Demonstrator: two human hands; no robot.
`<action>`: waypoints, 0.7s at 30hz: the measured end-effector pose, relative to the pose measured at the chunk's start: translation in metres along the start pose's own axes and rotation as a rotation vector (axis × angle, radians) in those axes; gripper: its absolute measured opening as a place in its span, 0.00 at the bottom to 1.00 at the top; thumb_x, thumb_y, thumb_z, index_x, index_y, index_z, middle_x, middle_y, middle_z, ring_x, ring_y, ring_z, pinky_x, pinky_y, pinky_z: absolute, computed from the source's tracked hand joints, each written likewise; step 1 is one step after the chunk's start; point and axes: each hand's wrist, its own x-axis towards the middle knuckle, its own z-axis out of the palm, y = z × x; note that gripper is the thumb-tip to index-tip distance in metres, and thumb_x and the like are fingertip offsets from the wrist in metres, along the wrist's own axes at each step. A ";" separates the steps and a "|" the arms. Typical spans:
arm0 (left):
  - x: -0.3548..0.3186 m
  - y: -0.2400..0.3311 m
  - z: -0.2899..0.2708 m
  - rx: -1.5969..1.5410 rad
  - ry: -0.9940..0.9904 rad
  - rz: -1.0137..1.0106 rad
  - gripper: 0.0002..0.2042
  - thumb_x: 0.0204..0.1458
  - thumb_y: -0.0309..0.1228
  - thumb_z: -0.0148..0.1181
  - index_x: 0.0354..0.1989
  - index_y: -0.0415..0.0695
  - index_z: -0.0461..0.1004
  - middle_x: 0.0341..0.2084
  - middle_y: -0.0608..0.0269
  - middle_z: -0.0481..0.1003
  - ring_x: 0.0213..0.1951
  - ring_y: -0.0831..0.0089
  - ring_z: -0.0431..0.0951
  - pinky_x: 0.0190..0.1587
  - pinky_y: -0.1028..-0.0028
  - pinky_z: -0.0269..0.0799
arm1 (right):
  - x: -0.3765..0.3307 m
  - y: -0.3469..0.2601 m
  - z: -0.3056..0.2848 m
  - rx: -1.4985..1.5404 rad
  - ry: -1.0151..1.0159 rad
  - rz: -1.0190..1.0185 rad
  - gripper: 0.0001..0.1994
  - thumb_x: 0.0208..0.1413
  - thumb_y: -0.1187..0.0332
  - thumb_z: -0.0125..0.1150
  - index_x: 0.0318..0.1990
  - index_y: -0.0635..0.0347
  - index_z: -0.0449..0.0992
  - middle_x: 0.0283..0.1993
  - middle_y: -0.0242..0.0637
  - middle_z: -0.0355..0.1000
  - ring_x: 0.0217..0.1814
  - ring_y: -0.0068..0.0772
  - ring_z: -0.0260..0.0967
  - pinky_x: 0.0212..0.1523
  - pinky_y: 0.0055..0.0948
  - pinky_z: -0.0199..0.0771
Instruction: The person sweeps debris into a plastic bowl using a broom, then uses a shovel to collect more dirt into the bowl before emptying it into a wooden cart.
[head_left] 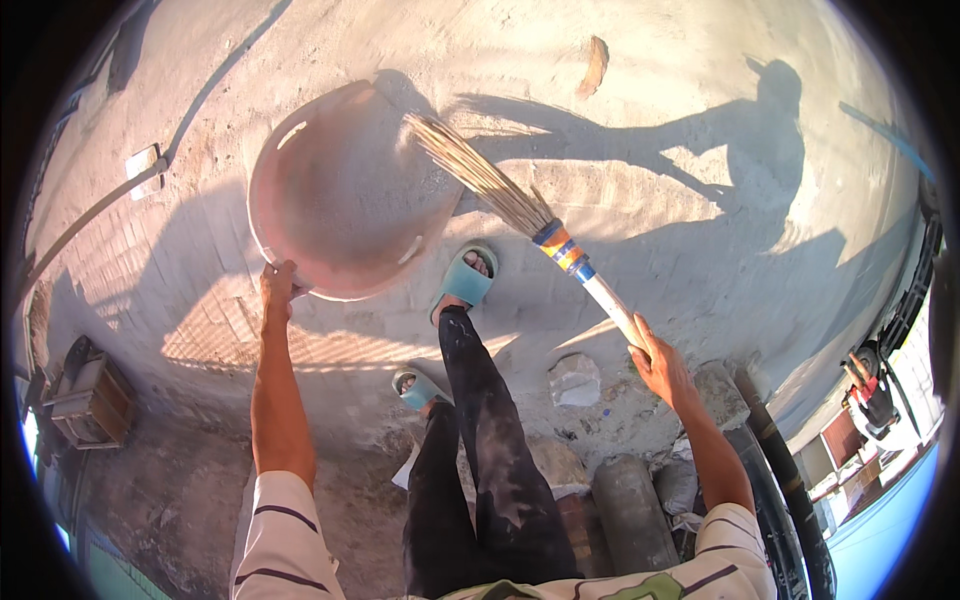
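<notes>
While the left hand (277, 290) grips one pink basin (345, 190) by its rim, the right hand (655, 360) clasps one broom (530, 215); two sandals (467, 277) show, one partly hidden.

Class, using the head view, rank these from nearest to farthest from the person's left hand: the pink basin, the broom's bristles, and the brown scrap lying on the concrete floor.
1. Pink basin: the left hand grips its near rim.
2. Broom's bristles: to the right, reaching the basin's far edge.
3. Brown scrap: farthest, up and to the right on the concrete.
</notes>
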 end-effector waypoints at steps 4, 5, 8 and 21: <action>-0.007 0.023 0.008 0.071 0.002 0.030 0.20 0.50 0.32 0.58 0.50 0.35 0.68 0.36 0.52 0.74 0.35 0.63 0.80 0.31 0.66 0.85 | 0.020 0.042 -0.039 0.018 0.266 0.201 0.31 0.64 0.65 0.55 0.72 0.54 0.52 0.39 0.57 0.76 0.38 0.59 0.76 0.35 0.44 0.75; -0.007 0.027 0.009 0.073 -0.011 0.051 0.20 0.50 0.32 0.58 0.50 0.35 0.68 0.37 0.52 0.74 0.34 0.63 0.80 0.31 0.67 0.85 | 0.028 0.053 -0.041 0.012 0.331 0.268 0.31 0.65 0.66 0.55 0.72 0.55 0.52 0.39 0.57 0.76 0.38 0.59 0.76 0.35 0.44 0.75; -0.004 0.025 0.002 0.088 -0.012 0.074 0.20 0.49 0.32 0.58 0.50 0.35 0.69 0.37 0.53 0.75 0.33 0.63 0.80 0.30 0.68 0.85 | 0.044 0.041 -0.034 0.044 0.165 0.386 0.31 0.65 0.66 0.55 0.72 0.55 0.52 0.38 0.59 0.76 0.37 0.61 0.76 0.33 0.45 0.75; -0.007 0.004 -0.011 0.129 0.013 0.121 0.20 0.49 0.33 0.59 0.49 0.36 0.70 0.35 0.55 0.76 0.31 0.68 0.80 0.28 0.69 0.84 | -0.079 -0.027 -0.009 0.026 -0.016 0.026 0.33 0.59 0.68 0.60 0.71 0.58 0.55 0.42 0.56 0.76 0.39 0.59 0.76 0.37 0.45 0.76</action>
